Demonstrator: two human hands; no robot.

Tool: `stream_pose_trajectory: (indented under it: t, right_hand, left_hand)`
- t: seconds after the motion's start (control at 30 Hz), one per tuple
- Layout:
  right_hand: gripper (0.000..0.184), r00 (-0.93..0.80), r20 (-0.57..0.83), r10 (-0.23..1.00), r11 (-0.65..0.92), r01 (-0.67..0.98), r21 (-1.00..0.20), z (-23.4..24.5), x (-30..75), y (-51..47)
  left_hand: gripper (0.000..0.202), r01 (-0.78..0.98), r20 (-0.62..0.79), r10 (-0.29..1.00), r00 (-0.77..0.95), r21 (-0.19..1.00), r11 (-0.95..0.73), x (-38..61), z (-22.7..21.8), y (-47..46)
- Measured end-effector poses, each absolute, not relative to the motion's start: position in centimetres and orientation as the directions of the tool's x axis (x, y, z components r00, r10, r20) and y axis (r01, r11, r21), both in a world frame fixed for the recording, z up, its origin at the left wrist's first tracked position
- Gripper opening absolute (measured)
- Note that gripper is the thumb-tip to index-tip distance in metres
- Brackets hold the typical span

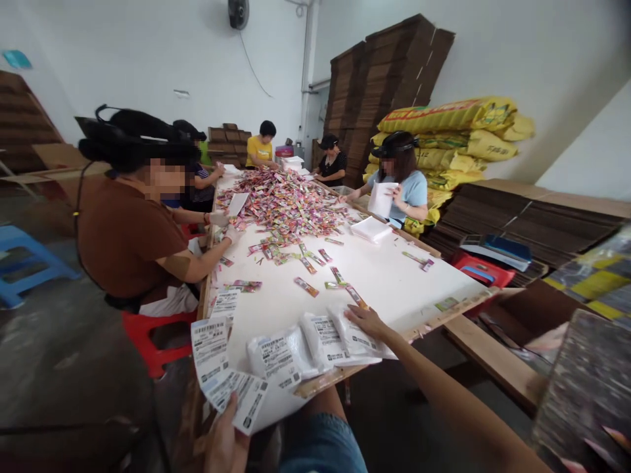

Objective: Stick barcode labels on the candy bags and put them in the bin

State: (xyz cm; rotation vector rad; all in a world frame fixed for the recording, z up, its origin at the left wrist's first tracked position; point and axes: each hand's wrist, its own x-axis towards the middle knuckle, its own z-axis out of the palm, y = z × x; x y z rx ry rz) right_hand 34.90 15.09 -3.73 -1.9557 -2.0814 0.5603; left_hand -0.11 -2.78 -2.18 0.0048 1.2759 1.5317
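My left hand is low at the table's near edge, closed on a strip of white shipping labels with barcodes that trails up onto the table. My right hand reaches over the near edge, fingers laid flat on a white labelled mailer bag. Two more labelled mailer bags lie beside it to the left. Loose colourful sachets are scattered just beyond my right hand.
A long white table carries a big heap of colourful sachets at its far half. Several seated people work along both sides. A stack of white bags, red stools, flat cardboard and yellow sacks stand around.
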Motion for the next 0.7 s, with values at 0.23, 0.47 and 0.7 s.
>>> stream_pose_trajectory:
  t: [0.23,0.47,0.7]
  right_hand:
    - [0.077,-0.024,0.01,1.0,0.026,0.918,-0.396,0.2,32.8,16.8]
    - [0.068,-0.352,-0.067,0.934,0.316,0.898,-0.308,1.4,20.5,15.8]
    - [0.068,-0.456,-0.199,0.867,0.398,0.876,-0.274,-1.1,17.3,15.1]
  left_hand:
    - [0.032,-0.663,-0.531,0.767,-0.359,0.724,0.191,-0.1,-3.8,-3.1]
    - [0.023,-0.655,-0.532,0.767,-0.359,0.729,0.199,-0.2,-4.6,-2.6]
    - [0.029,-0.691,-0.56,0.726,-0.399,0.704,0.164,-1.6,-6.0,-3.5]
